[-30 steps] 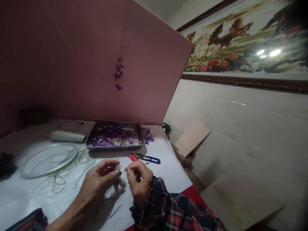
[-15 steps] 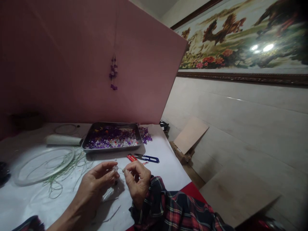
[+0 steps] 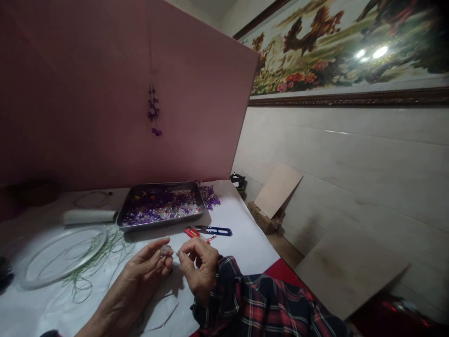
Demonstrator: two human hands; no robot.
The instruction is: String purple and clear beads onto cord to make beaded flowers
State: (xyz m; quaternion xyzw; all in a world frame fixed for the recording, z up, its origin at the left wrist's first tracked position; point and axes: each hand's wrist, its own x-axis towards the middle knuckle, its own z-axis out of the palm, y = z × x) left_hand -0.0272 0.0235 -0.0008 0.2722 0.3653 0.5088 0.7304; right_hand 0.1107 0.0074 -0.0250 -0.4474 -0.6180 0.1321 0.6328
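A small cluster of clear beads [image 3: 166, 250] sits between the thumb and fingers of my left hand [image 3: 143, 269]. Close on its right, my right hand [image 3: 199, 264] pinches a thin strand that seems to run to the beads; its exact end is too small to make out. Behind the hands stands a metal tray [image 3: 159, 224] full of loose purple and clear beads. Blue thread snips [image 3: 219, 230] and a red-handled tool [image 3: 191, 232] lie just beyond my right hand.
Tangled green thread [image 3: 86, 262] and a clear ring-shaped coil [image 3: 31, 283] lie on the left of the white table. A cone of thread [image 3: 89, 216] rests beside the tray. Purple beads [image 3: 210, 197] lie right of it. A beaded string [image 3: 153, 112] hangs against the pink panel [image 3: 196, 93].
The bead cluster in my left hand has turned, and the left fingers now sit lower around it. My right hand keeps its pinch close by. The whole view has shifted slightly.
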